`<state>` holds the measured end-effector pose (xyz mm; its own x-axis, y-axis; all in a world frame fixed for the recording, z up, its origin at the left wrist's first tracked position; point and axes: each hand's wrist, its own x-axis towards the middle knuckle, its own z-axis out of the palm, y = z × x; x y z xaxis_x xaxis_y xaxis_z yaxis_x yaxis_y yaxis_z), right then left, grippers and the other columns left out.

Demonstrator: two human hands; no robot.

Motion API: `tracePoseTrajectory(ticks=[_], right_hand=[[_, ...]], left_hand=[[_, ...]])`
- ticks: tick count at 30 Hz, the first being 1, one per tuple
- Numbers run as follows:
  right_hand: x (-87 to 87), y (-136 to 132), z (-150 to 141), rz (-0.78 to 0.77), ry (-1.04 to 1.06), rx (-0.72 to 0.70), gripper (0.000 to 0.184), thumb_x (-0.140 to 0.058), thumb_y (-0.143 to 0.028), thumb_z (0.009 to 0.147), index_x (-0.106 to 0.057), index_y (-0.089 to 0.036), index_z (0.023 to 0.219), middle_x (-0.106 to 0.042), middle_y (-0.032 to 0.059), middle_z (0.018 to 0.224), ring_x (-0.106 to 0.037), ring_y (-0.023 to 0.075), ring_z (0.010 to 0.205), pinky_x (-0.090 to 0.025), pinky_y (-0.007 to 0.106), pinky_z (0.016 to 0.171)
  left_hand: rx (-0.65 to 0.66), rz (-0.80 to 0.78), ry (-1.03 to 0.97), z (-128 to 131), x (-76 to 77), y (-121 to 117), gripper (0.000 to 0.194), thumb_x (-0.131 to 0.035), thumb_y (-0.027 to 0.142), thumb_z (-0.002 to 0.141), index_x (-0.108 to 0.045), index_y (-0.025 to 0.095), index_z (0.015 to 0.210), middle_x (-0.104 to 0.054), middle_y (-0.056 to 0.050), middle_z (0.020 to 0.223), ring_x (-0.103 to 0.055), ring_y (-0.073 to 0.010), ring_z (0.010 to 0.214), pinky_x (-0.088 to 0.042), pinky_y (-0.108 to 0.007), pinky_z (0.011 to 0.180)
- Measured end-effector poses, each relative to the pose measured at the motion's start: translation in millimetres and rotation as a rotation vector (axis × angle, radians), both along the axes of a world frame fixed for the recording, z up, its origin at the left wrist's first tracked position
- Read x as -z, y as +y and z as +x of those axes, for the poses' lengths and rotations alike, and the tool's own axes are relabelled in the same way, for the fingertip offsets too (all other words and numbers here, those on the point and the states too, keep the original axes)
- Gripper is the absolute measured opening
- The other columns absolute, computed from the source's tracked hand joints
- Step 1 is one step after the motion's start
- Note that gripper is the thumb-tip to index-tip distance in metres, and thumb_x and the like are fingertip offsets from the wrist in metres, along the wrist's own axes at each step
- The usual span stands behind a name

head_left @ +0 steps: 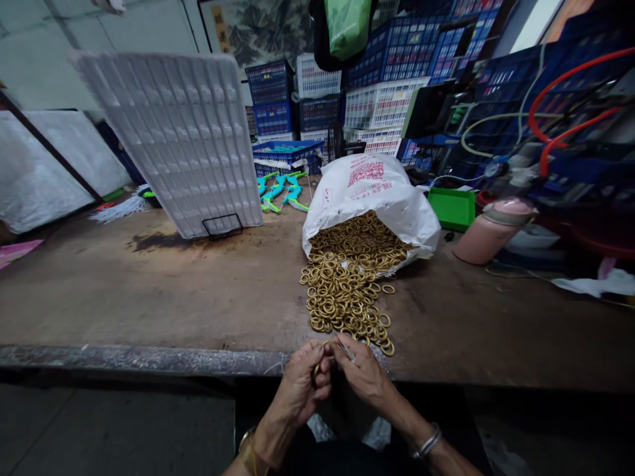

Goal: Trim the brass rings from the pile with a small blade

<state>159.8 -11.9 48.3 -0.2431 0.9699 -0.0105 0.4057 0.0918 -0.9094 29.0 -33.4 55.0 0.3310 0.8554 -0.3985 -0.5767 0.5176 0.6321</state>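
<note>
Fingers [314,354] w/ rnd brass-col. ring [326,343]

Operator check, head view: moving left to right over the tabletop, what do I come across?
Pink sheet → ribbed panel → teal pieces → white sack → green tray → pink bottle.

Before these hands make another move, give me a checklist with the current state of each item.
1. Left hand has a gold ring at its fingertips: ok.
2. Right hand holds a slim light-coloured item: ok.
3. Exact type of that item: cannot tell, fingers cover part of it.
4. Loose rings lie just beyond the hands: ok.
5. White sack has its mouth open toward the hands: ok.
6. Rings all inside the sack: not ok, many are spilled on the table.
</note>
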Motion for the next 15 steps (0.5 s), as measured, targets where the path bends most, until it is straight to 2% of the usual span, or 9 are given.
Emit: tracePoseTrajectory(ticks=[3, 6, 10, 15], right_hand=[[-0.1, 3, 0, -0.202, 0.126, 0.039, 0.026, -0.043, -0.037, 0.077, -0.044, -0.019, 0.058, -0.041, -0.0056, 0.049, -0.036, 0.0079, 0.046, -0.03, 0.021, 0.047], [-4.4, 3, 0, -0.429, 0.271, 0.024, 0.025, -0.045, -0.035, 0.074, -0.039, -0.02, 0.055, -0.033, -0.0085, 0.043, -0.026, 0.0051, 0.037, -0.022, 0.02, 0.038], [-10.6, -1, 0, -0.652, 0.435, -0.008, 0.019, -0.047, -0.037, 0.072, -0.039, -0.022, 0.063, -0.031, -0.0113, 0.042, -0.018, 0.0028, 0.032, -0.012, 0.018, 0.033], [-12.2, -4, 2, -0.845, 0.655, -0.053, 0.02, -0.053, -0.036, 0.069, -0.041, -0.021, 0.073, -0.033, -0.0134, 0.043, -0.018, 0.0012, 0.03, -0.01, 0.015, 0.033]], left_hand=[[-0.066, 0.076, 0.198, 1, -2.4, 1, 0.033, -0.063, 0.043, 0.067, -0.048, 0.018, 0.082, -0.041, 0.009, 0.051, -0.026, -0.001, 0.035, -0.015, -0.014, 0.034], [-0.079, 0.147, 0.365, 0, -7.6, 2, 0.039, -0.063, 0.045, 0.065, -0.051, 0.018, 0.091, -0.041, 0.01, 0.047, -0.026, -0.0013, 0.032, -0.018, -0.015, 0.033], [-0.013, 0.202, 0.415, -3, -10.9, 4, 0.039, -0.063, 0.045, 0.065, -0.057, 0.015, 0.089, -0.043, 0.008, 0.049, -0.029, -0.0015, 0.033, -0.018, -0.016, 0.034], [0.047, 0.232, 0.406, -6, -10.4, 4, 0.038, -0.063, 0.045, 0.066, -0.059, 0.015, 0.088, -0.046, 0.006, 0.052, -0.03, -0.0023, 0.036, -0.019, -0.017, 0.037]])
